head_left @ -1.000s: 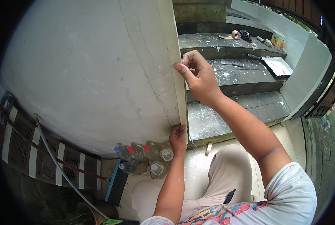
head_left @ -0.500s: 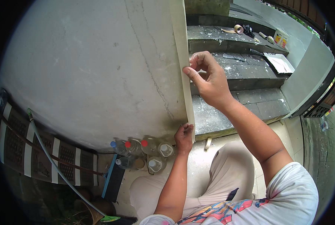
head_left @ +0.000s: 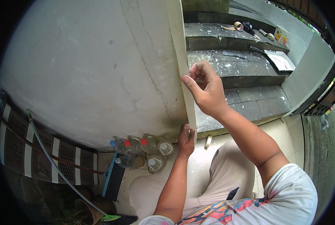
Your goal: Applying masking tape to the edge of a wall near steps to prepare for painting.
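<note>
A long cream strip of masking tape (head_left: 179, 48) runs down the vertical corner of the grey, cracked wall (head_left: 92, 67). My right hand (head_left: 208, 90) is closed in a pinch on the strip's right edge, thumb in front and fingers curled behind the corner. Lower down, near the foot of the wall, my left hand (head_left: 185, 142) holds the strip's lower part between thumb and fingers. Some of its fingertips are hidden by the tape.
Several clear plastic bottles (head_left: 155, 162) stand by the wall, beside a blue-edged broom head (head_left: 114, 178). Tiled steps (head_left: 242, 69) spattered white rise at right, with a tape roll (head_left: 238, 26), a white tray (head_left: 279, 61) and a tub (head_left: 281, 35). A small light piece (head_left: 208, 141) lies on the floor.
My right hand has slid slightly down along the corner, still pinching the tape. My left hand has turned a little, its thumb and fingers now pointing more upward around the strip.
</note>
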Action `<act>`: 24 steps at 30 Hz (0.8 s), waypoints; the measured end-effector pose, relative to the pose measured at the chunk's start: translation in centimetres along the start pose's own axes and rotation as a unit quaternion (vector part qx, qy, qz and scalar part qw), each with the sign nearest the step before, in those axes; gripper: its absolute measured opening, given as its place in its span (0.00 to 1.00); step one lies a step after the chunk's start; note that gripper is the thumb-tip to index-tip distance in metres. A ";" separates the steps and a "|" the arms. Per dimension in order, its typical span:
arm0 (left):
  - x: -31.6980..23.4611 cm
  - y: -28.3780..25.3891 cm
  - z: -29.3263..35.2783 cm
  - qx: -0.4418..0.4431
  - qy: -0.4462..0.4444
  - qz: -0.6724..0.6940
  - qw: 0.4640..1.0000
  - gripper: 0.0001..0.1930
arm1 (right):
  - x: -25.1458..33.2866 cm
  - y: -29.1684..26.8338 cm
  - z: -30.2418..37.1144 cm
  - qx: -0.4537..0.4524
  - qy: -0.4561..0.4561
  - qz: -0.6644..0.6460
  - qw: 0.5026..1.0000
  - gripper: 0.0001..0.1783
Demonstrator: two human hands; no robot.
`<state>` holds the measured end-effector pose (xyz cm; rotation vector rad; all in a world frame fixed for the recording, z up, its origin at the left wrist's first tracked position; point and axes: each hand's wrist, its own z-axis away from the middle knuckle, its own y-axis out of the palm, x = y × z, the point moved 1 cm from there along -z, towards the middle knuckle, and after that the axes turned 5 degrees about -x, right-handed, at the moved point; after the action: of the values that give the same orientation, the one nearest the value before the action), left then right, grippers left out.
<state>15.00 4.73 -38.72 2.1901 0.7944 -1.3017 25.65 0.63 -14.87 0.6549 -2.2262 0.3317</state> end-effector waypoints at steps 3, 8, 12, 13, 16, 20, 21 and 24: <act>-0.1 0.0 0.7 0.020 0.005 0.016 1.000 0.09 | -0.3 0.0 0.4 -0.002 0.019 -0.041 0.999 0.10; 0.5 -0.3 1.1 0.003 0.013 0.021 1.000 0.09 | -0.2 0.2 0.9 0.005 0.029 -0.102 0.994 0.08; 0.4 -0.1 0.9 -0.025 -0.064 0.021 0.997 0.06 | -0.7 0.7 0.3 -0.043 0.009 -0.036 0.998 0.08; 0.4 0.1 0.8 -0.041 -0.090 0.032 0.995 0.06 | -0.7 0.8 0.2 -0.060 0.003 -0.014 0.998 0.08; 0.0 0.5 0.9 -0.074 -0.115 0.022 0.990 0.09 | -1.4 0.9 0.2 -0.065 0.017 -0.028 0.997 0.08; 0.8 0.3 0.9 -0.100 -0.120 0.028 0.987 0.08 | -1.3 0.7 0.1 -0.061 0.025 -0.026 0.997 0.09; 0.8 0.3 0.9 -0.103 -0.101 0.019 0.989 0.07 | -1.4 0.6 0.1 -0.057 0.030 -0.016 0.998 0.09; 0.9 0.3 0.7 -0.108 -0.092 0.008 0.990 0.06 | -1.1 0.6 0.1 -0.064 0.022 0.003 0.998 0.10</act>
<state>15.09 4.28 -39.85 1.8740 0.8029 -1.3208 25.86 1.51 -15.74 0.5667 -2.1882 0.2021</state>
